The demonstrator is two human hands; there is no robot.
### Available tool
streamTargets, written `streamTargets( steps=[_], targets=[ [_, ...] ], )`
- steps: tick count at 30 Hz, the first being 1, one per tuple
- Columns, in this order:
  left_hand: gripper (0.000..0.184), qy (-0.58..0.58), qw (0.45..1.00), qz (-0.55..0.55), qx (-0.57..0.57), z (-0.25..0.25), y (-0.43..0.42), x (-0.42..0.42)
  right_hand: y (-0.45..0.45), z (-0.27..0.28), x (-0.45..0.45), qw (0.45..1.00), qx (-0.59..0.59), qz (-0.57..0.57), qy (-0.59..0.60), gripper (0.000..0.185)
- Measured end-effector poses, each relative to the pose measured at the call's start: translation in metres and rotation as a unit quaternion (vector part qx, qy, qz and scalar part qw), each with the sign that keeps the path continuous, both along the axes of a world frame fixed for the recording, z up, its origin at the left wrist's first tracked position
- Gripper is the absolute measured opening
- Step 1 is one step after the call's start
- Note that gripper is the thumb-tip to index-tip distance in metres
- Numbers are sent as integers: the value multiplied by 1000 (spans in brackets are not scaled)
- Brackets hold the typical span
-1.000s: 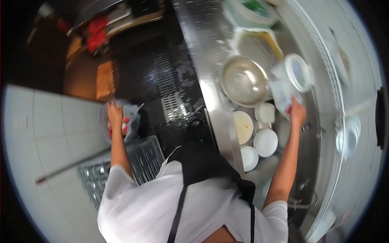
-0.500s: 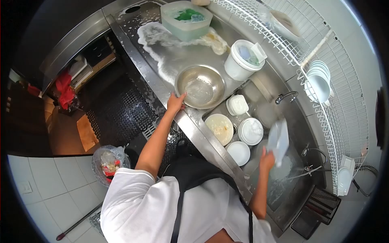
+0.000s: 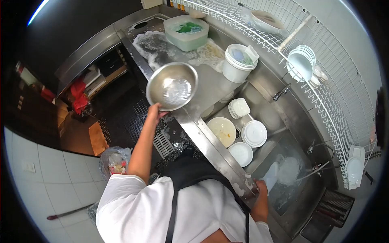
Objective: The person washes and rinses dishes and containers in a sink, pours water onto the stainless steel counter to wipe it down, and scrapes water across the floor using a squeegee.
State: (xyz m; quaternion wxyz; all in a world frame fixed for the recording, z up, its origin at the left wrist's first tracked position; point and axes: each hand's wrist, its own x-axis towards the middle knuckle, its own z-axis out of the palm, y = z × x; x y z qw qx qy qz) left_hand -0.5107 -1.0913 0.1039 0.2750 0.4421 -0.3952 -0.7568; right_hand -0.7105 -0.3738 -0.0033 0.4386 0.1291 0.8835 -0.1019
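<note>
My left hand (image 3: 154, 113) grips the rim of a shiny steel mixing bowl (image 3: 168, 73). The bowl is raised and tilted over the counter's front edge, its inside facing up. At the right sink, my right hand (image 3: 262, 189) is closed around a pale bluish, plastic-looking item (image 3: 270, 175); its exact kind is unclear. That item is low over the sink (image 3: 279, 210), where a stream from the faucet (image 3: 320, 166) makes foam. In the left basin are a cream bowl (image 3: 221, 131), stacked white plates (image 3: 254, 133), a white bowl (image 3: 240, 154) and stacked square dishes (image 3: 240, 107).
On the counter (image 3: 202, 95) are suds, a tub of green soapy water (image 3: 186, 38) and a white bucket (image 3: 238, 71). A white wire rack (image 3: 324, 93) with dishes hangs along the wall. A bagged bin (image 3: 115, 160) is on the floor at left.
My left hand has lifted the steel bowl off the counter, moving it left and tilting it. My right hand has lowered the pale item toward the sink's front edge.
</note>
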Motion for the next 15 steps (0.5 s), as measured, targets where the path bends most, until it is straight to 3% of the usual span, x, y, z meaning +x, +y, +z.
streamTargets(
  steps=[3, 5, 6, 7, 10, 13, 15],
  targets=[
    [48, -17, 998, 51, -23, 16, 6, 79, 44, -155, -44, 986, -61, -2, 156, 64],
    [48, -28, 994, 95, -37, 11, 9, 135, 20, -124, -43, 921, -203, -281, 177, 65],
    [47, -33, 991, 123, -44, 7, 14, 162, 14, -111, -39, 853, -261, -415, 179, 66],
    [47, -33, 988, 142, -41, -2, 16, 191, 31, -149, -50, 748, -326, -536, 219, 65],
    [44, -58, 978, 201, -22, -26, 32, 272, 43, -109, -46, 714, -379, -580, 103, 61],
    [40, -3, 965, 263, 18, -66, 42, 345, 43, -81, -37, 675, -398, -614, 94, 55],
    [39, 13, 938, 341, 50, -87, 45, 375, 56, -64, -23, 718, -412, -545, 131, 50]
  ],
)
